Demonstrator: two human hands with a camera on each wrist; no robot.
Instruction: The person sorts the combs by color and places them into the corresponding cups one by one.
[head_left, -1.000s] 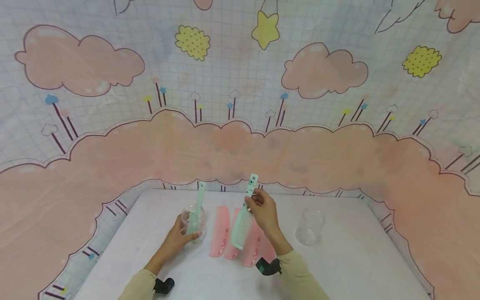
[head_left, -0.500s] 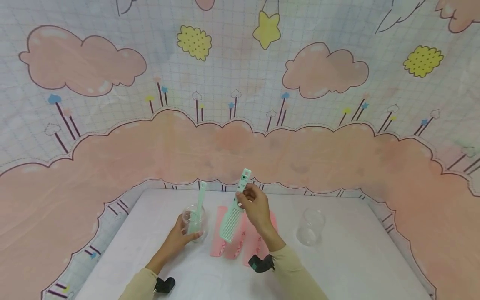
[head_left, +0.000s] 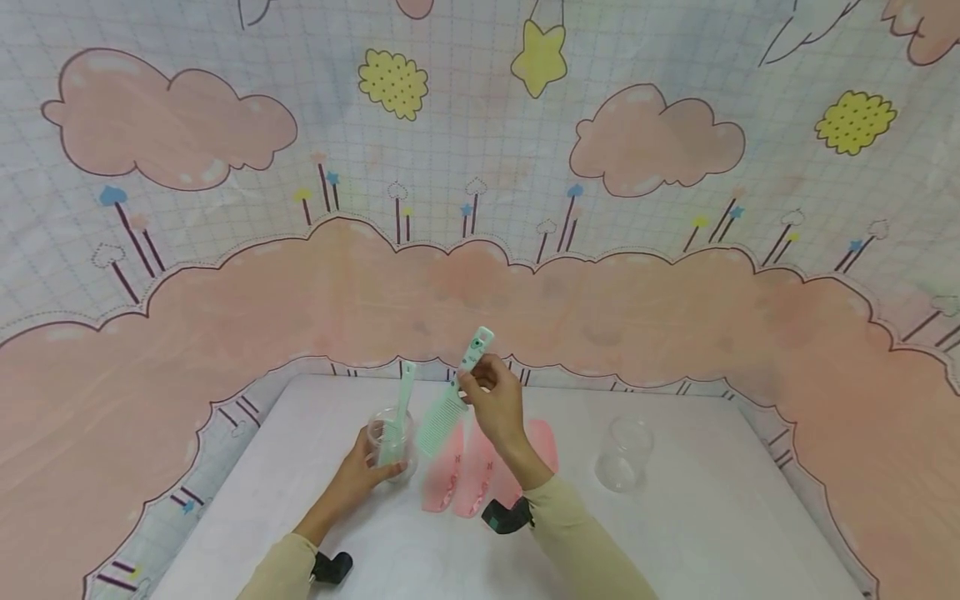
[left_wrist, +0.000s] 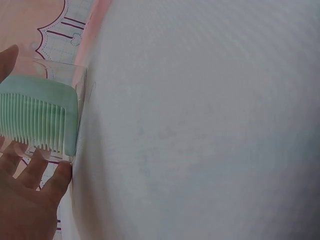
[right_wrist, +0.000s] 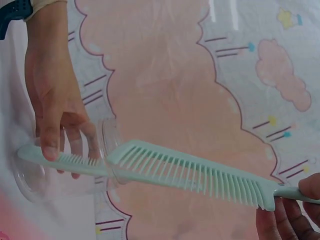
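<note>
My left hand [head_left: 358,471] grips a clear jar [head_left: 408,468] from its left side, thumb at the front. In it stands a mint-green comb [head_left: 406,390], handle up and out of the mouth; in the left wrist view this comb's teeth [left_wrist: 35,122] show through the clear wall. My right hand [head_left: 497,410] pinches a second mint-green comb [head_left: 441,423] by its handle, tilted with the teeth end down and to the left. In the right wrist view that comb's end [right_wrist: 131,150] overlaps the jar's rim [right_wrist: 107,135].
Several flat pink pieces with a patterned edge [head_left: 474,482] lie side by side on the white table [head_left: 705,517], partly behind my right hand and forearm. Another clear jar [head_left: 622,467] stands to the right. A cartoon-printed cloth [head_left: 525,308] hangs behind the table.
My right hand has carried its comb left and slightly up, from over the pink pieces toward the jar, and tilted it more. My left hand and the jar have stayed in place.
</note>
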